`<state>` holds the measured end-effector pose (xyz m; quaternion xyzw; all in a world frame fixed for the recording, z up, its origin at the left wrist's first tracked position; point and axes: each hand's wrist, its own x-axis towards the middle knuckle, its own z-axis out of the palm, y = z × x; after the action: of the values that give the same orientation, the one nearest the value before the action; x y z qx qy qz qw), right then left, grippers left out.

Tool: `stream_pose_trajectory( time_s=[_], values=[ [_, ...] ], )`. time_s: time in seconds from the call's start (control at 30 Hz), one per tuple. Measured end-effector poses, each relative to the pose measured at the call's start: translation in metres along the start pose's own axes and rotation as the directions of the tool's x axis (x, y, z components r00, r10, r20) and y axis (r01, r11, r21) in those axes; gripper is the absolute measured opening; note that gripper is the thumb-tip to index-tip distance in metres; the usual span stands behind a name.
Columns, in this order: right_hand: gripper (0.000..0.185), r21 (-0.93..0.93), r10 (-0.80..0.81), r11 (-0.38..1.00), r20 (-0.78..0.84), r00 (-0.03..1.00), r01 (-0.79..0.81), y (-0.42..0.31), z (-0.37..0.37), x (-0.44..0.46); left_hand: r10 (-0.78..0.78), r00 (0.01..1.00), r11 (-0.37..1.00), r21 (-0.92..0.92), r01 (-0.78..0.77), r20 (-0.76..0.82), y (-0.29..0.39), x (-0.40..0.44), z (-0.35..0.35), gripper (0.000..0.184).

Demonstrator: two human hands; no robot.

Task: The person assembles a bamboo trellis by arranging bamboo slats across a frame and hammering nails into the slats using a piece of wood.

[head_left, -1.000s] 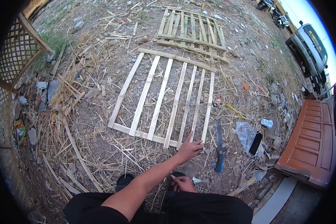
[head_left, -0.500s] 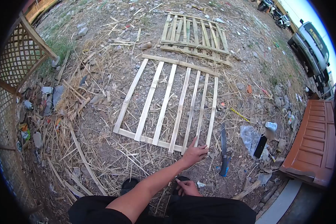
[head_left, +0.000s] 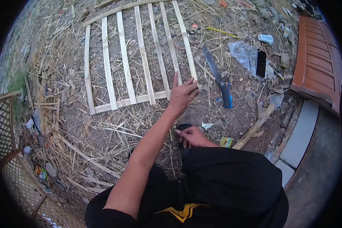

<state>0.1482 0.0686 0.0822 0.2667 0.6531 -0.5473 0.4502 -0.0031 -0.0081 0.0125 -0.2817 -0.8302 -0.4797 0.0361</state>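
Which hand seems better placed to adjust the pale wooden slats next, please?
Probably the left hand: it touches the pale wooden slats, while the right hand sits back beside the black shoe.

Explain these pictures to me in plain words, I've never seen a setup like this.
There is no machine here: a person works with two bare hands. One camera, worn on the head, takes every picture, looking forward and down.

On the littered ground lies a flat frame of pale wooden slats. The left hand is on its near right corner, one finger pointing along a slat. The right hand is by a dark shoe; whether it holds something small, I cannot tell.

To the right of the frame lie a long knife, crumpled clear plastic, a flat black object and a whitish cup.
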Motion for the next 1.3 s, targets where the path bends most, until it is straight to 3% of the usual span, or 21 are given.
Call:
stream_pose_trajectory(
  time_s=[0.37,0.4,0.47,0.57,0.7,0.77,1.1,1.17,1.3],
  values=[
    [0.047,0.050,0.052,0.997,0.060,0.997,-0.055,-0.014,-0.011,-0.007,-0.050,0.998,0.998,0.031,0.049,0.038,0.000,0.001,0.002,0.015],
    [0.043,0.058,-0.089,0.994,-0.053,0.995,0.092,-0.016,-0.019,-0.007,-0.055,0.998,0.998,0.023,0.054,0.032,0.001,0.000,0.002,0.017],
    [0.034,-0.023,-0.333,0.938,-0.345,0.878,0.347,-0.019,-0.038,-0.001,-0.058,0.998,0.998,0.019,0.057,0.028,0.000,0.001,0.001,0.019],
    [0.020,-0.275,-0.556,0.796,-0.686,0.470,0.540,-0.055,-0.059,0.004,-0.066,0.997,0.998,-0.001,0.066,0.041,-0.002,-0.001,0.002,0.022],
    [0.018,-0.403,-0.635,0.741,-0.681,0.365,0.537,-0.068,-0.088,0.025,-0.083,0.996,0.996,0.023,0.082,0.029,-0.003,-0.001,0.006,0.021],
    [0.017,-0.487,-0.739,0.648,-0.586,0.332,0.585,-0.069,-0.092,0.034,-0.088,0.996,0.996,0.031,0.088,0.022,-0.005,-0.002,0.005,0.021],
    [0.013,-0.602,-0.772,0.631,-0.546,0.325,0.489,-0.066,-0.099,0.038,-0.052,0.998,0.999,-0.003,0.053,0.040,-0.002,-0.001,0.002,0.017],
    [0.013,-0.587,-0.790,0.600,-0.542,0.286,0.544,-0.062,-0.104,0.042,-0.064,0.997,0.998,-0.003,0.064,0.045,-0.001,-0.001,0.000,0.020],
    [0.014,-0.574,-0.779,0.616,-0.545,0.309,0.540,-0.057,-0.106,0.042,-0.049,0.998,0.999,0.025,0.047,0.048,-0.001,-0.001,0.000,0.029]
  ],
)
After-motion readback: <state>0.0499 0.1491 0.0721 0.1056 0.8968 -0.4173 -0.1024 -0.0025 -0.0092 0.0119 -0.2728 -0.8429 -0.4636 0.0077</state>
